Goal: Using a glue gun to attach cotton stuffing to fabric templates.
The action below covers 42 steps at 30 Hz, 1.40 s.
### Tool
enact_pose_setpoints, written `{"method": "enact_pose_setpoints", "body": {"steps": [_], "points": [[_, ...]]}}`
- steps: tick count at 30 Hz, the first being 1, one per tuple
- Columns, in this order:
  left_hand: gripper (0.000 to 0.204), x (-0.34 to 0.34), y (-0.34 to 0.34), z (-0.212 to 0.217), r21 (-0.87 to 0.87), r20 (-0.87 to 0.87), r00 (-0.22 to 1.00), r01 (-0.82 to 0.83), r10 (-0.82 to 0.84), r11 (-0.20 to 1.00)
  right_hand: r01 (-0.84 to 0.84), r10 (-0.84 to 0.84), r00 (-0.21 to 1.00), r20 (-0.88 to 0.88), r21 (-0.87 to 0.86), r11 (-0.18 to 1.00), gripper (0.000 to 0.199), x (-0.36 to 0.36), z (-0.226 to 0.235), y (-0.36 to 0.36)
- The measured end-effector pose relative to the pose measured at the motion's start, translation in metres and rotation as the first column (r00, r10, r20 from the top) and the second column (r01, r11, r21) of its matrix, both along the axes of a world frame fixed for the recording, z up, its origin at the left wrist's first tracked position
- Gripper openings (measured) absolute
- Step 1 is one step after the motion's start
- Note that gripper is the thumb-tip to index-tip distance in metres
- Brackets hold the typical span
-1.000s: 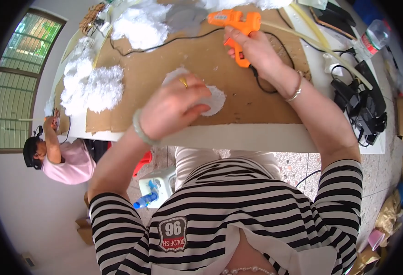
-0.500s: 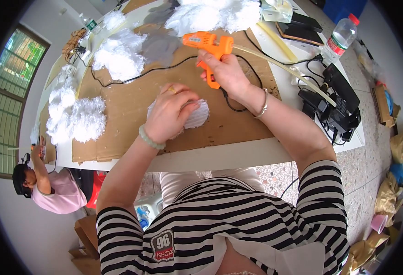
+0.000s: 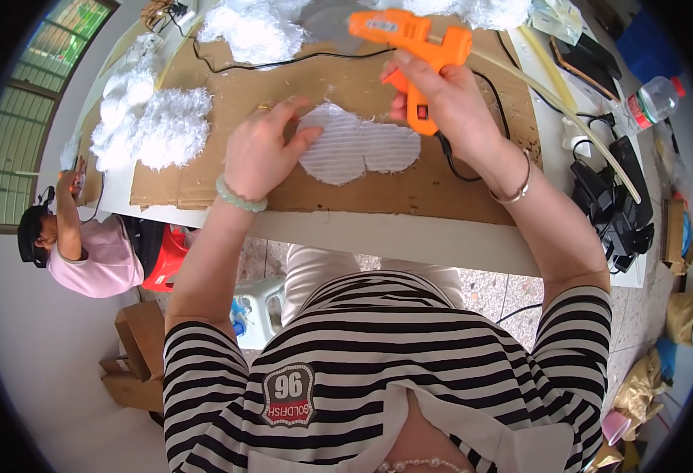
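Note:
My right hand point(image 3: 453, 102) is wrapped round the handle of an orange hot glue gun point(image 3: 409, 33), its nozzle pointing left. A long pale glue stick point(image 3: 599, 146) trails from the back of the gun toward the right. On the cardboard lies a flat white piece of ribbed fabric point(image 3: 345, 146) with frayed edges and two rounded lobes. My left hand point(image 3: 261, 150) is at its left edge, thumb and fingers apart, the thumb tip over the fabric. The gun is held above the board, apart from the fabric.
A brown cardboard sheet point(image 3: 204, 189) covers the white table point(image 3: 409, 244). White fluffy pieces point(image 3: 174, 126) sit at left and back. A black cord point(image 3: 299, 59) crosses the board. At right are a plastic bottle point(image 3: 652, 104) and black adapters point(image 3: 610, 197). Another person point(image 3: 94, 252) works at far left.
My left hand has drawn back to the left, uncovering the fabric piece. The glue gun remains in my right hand, raised. The whole view has shifted.

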<state>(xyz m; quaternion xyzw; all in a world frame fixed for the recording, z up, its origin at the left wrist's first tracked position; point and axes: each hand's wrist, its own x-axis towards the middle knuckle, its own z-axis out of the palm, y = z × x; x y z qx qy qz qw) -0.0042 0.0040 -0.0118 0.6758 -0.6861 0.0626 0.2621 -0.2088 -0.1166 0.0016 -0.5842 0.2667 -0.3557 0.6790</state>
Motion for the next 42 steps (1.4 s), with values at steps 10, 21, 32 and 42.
{"method": "enact_pose_setpoints", "body": {"steps": [10,21,32,42], "points": [[0.018,0.013,-0.002,0.006,0.033,-0.033,0.999,-0.011,0.012,0.999,-0.024,0.026,0.999,-0.044,0.050,0.998,0.028,0.005,-0.013,0.003],[0.017,0.061,-0.119,0.025,-0.131,0.047,0.996,0.085,-0.080,0.988,0.259,-0.278,0.955,0.106,0.161,0.952,0.027,-0.001,-0.020,-0.038],[0.077,0.087,-0.203,0.002,0.325,-0.235,0.972,0.089,-0.010,0.942,0.223,-0.240,0.970,0.043,0.234,0.946,0.026,0.000,-0.020,-0.039],[0.040,0.097,-0.220,0.006,-0.039,-0.486,0.873,-0.083,0.054,0.996,0.198,-0.209,0.978,0.027,0.218,0.956,0.027,-0.001,-0.020,-0.041]]}}
